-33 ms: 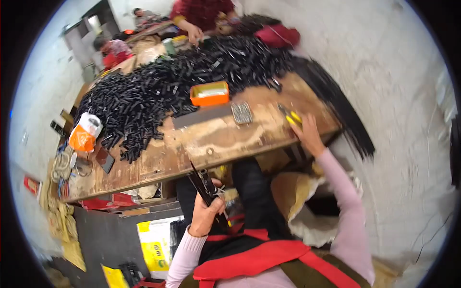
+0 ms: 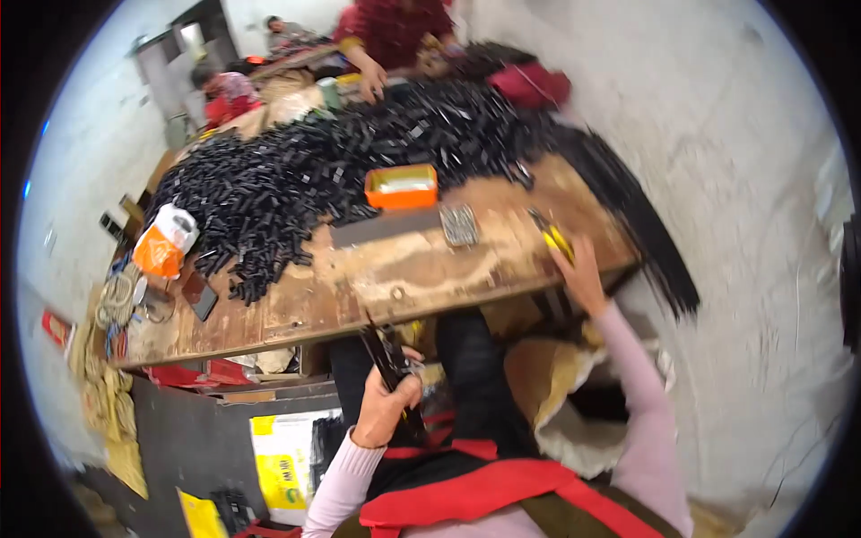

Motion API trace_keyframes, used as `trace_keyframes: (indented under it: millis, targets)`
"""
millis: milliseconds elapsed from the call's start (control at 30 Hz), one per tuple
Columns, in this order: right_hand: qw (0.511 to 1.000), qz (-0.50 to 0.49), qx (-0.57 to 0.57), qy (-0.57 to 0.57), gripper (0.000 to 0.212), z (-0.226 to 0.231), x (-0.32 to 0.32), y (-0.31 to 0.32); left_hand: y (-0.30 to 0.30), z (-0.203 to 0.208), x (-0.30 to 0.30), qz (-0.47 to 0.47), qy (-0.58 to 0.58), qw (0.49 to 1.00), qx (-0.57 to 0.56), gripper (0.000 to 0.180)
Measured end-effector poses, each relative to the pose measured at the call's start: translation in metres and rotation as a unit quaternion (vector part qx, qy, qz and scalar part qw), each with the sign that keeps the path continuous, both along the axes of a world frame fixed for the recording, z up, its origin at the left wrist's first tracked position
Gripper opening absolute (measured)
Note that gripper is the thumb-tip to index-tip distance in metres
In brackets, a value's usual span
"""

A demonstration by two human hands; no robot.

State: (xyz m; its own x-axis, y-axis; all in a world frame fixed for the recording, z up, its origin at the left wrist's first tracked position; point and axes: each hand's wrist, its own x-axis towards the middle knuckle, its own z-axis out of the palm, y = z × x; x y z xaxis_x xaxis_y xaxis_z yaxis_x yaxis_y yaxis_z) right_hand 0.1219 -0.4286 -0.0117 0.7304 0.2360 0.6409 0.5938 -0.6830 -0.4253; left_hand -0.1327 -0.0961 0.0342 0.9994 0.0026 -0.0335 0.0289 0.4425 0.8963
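Note:
My left hand is closed around a bundle of thin black strips, held upright in front of my lap just below the table's front edge. Small pale metal bits show by its fingertips, too small to make out. At the right end of the table, my right hand closes on the yellow handles of a pair of pliers. Their dark jaws point away from me, to the far left, over the wood. Left of the pliers lies a square tin of small metal pieces.
A large heap of short black pieces covers the back and left of the wooden table. An orange box stands at the heap's edge. Long black strips hang off the right end. A person's hand reaches into the heap opposite.
My right hand has closed on the pliers, and their handles have come together. My left hand keeps its hold on the black strips. The whole view has shifted slightly.

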Motion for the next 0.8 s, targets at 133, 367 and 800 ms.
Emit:
trace_keyframes:
  millis: [133,367,800]
  targets:
    - [0.806,0.212,0.409,0.372,0.031,0.023,-0.085,0.029,-0.003,0.004,-0.004,0.000,0.066,0.998,0.015,0.025]
    - [0.796,0.344,0.039,0.496,0.031,0.091,-0.150,0.076,-0.015,0.011,0.018,0.070,0.103,0.987,0.102,0.014]
    - [0.863,0.383,-0.054,0.326,0.044,0.088,-0.180,0.122,0.010,-0.002,0.001,-0.067,-0.034,0.995,0.062,0.047]
